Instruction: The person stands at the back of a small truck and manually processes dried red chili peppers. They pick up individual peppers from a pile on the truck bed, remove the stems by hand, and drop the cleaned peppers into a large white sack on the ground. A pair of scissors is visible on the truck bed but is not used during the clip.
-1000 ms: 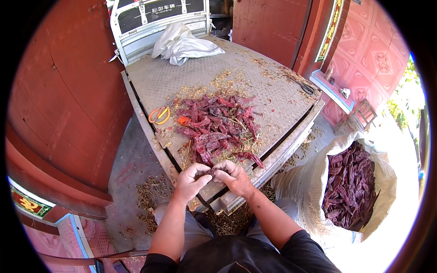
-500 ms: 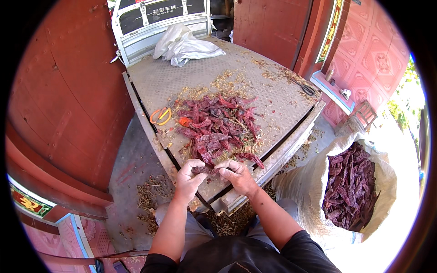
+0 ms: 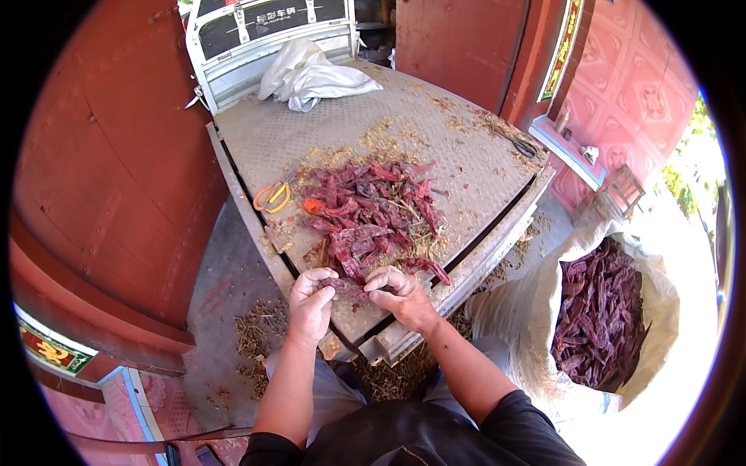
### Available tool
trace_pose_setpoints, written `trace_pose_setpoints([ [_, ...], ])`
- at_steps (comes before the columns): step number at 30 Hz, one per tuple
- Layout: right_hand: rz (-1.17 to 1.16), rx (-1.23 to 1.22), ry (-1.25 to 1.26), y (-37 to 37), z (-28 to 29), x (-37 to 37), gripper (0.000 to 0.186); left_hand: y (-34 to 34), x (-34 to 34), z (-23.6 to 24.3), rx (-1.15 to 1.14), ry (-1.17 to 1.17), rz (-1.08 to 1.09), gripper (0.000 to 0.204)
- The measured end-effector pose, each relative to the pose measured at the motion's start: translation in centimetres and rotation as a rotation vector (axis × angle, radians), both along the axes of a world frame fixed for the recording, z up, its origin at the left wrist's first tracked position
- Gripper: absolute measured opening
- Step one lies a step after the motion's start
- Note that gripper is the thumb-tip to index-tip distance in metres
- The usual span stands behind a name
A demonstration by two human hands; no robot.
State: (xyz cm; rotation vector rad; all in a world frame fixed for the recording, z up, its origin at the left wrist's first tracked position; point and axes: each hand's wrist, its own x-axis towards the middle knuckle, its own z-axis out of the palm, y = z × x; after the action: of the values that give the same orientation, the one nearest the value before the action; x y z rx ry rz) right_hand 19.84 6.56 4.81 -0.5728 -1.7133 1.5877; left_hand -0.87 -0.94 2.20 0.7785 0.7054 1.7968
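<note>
A wrinkled dried chili pepper (image 3: pixel 346 290) stretches between my two hands, over the near edge of the metal truck bed (image 3: pixel 311 144). My left hand (image 3: pixel 311 303) pinches one end of it between thumb and fingers. At the other end, my right hand (image 3: pixel 402 297) has its thumb and fingers closed on it. Just beyond my fingers lies a loose heap of dark red dried chilies (image 3: pixel 369 206), with one brighter orange-red pepper (image 3: pixel 313 206) at its left side. A single dried chili (image 3: pixel 426 268) lies apart, right of my hands.
Orange-handled scissors (image 3: pixel 272 197) lie left of the heap, dark-handled scissors (image 3: pixel 522 145) at the bed's right edge. A white sack (image 3: pixel 315 81) is crumpled at the back. To my right stands an open woven sack (image 3: pixel 513 326) full of dried chilies. Stems and seeds litter bed and floor.
My left hand has shifted slightly left, away from my right, and more of the chili shows between them. The heap looks the same.
</note>
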Motion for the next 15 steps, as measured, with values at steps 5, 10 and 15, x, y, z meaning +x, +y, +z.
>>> trace_pose_setpoints([
  [5,-0.039,0.047,-0.078,0.1,0.1,-0.1,0.015,0.2,-0.1,-0.4,0.008,-0.004,0.036,0.031],
  [10,-0.037,-0.153,-0.087,-0.2,1.5,-0.7,0.014,0.6,-0.2,-0.4,0.006,0.063,0.073,0.028],
  [15,-0.029,-0.242,-0.081,0.5,1.8,-1.3,0.013,0.7,0.4,-0.6,-0.054,0.221,0.123,0.025],
])
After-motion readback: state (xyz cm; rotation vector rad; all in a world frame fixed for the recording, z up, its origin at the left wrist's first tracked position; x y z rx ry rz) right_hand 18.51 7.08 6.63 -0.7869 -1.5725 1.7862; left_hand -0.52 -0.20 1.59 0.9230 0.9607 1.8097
